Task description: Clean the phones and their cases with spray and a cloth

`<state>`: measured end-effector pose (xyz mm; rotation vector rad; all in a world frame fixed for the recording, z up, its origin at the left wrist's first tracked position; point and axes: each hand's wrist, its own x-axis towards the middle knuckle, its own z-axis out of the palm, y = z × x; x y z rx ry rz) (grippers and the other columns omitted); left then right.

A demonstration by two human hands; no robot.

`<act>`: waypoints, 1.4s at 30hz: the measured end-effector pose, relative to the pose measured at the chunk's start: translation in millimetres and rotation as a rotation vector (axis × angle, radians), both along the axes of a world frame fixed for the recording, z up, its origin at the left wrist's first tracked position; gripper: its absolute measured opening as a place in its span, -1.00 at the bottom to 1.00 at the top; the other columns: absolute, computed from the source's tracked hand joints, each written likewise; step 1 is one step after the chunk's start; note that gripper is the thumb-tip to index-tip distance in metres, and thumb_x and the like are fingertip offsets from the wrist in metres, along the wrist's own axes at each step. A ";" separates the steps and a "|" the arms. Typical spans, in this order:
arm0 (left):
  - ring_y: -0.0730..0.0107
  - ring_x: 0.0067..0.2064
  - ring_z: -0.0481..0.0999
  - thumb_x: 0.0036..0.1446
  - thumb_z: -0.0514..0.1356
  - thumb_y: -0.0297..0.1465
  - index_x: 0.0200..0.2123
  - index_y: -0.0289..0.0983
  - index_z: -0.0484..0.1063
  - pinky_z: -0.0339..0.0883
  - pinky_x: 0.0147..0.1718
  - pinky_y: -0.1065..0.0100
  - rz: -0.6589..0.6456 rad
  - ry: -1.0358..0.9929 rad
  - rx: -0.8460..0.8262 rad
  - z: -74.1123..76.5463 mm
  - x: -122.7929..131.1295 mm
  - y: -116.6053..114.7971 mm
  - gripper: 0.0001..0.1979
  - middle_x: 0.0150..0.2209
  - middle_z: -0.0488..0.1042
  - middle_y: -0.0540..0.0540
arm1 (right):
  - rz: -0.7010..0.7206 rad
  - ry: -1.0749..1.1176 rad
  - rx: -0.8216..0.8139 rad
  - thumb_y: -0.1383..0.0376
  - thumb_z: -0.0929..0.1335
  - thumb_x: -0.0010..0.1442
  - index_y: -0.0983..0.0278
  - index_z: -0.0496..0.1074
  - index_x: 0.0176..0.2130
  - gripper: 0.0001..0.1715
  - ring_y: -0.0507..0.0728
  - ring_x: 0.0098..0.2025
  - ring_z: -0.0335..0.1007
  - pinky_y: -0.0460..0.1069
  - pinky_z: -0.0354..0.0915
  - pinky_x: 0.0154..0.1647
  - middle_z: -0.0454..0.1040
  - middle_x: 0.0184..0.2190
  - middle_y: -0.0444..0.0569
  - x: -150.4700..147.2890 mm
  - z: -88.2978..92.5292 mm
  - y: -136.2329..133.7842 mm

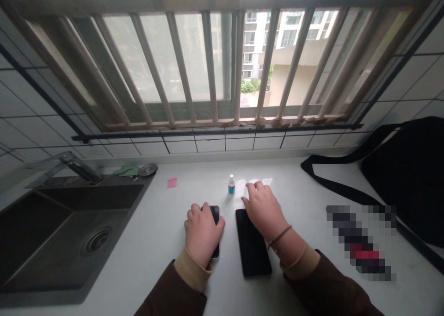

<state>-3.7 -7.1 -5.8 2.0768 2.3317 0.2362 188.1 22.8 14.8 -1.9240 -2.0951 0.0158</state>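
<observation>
My left hand (204, 232) lies over a dark phone (215, 252) on the white counter, fingers on top and thumb along its right side. Most of that phone is hidden beneath the hand. Above the upper right of a larger, flat black rectangular object (253, 256), my right hand (264, 208) is held with fingers apart and slightly bent. Its fingertips are close to some small clear, shiny pieces (267, 182), partly covered by the hand. Between and beyond both hands stands a small white bottle (231, 185) with a blue label, upright and capped.
A dark sink (69, 242) with a faucet (81, 168) takes up the left, with a green cloth (126, 170) and metal strainer (147, 169) behind. A pink paper (172, 182) lies nearby. On the right are a black bag (405, 172) with its strap and a blurred-out item (360, 244).
</observation>
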 end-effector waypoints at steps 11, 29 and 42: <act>-0.12 0.05 0.42 0.36 0.21 -0.10 0.08 -0.31 0.49 0.36 -0.10 0.06 -0.018 -0.007 0.036 4.3 -0.7 -2.8 -0.57 -0.02 0.38 -0.29 | 0.061 0.079 0.011 0.45 0.46 0.31 0.34 0.51 -0.08 -0.83 0.27 -0.20 0.56 0.03 0.26 -0.22 0.64 -0.26 0.13 21.7 -23.2 58.6; -0.12 0.08 0.40 0.36 0.21 -0.11 0.07 -0.27 0.50 0.34 -0.07 0.06 -0.027 -0.022 -0.012 6.8 -0.6 -2.8 -0.60 0.01 0.39 -0.30 | 0.318 0.258 0.272 0.33 0.35 0.46 0.25 0.49 -0.09 -0.91 0.19 -0.13 0.51 0.01 0.32 -0.11 0.58 -0.15 0.03 -15.3 27.2 60.6; -0.11 0.08 0.39 0.38 0.19 -0.10 0.10 -0.25 0.49 0.31 -0.05 0.08 -0.039 -0.015 -0.023 6.2 -0.4 -3.4 -0.60 0.03 0.38 -0.30 | 0.250 0.312 0.218 0.23 0.43 0.41 0.21 0.43 -0.01 -0.81 0.17 -0.17 0.53 -0.02 0.33 -0.17 0.56 -0.11 0.01 -28.6 -17.3 57.5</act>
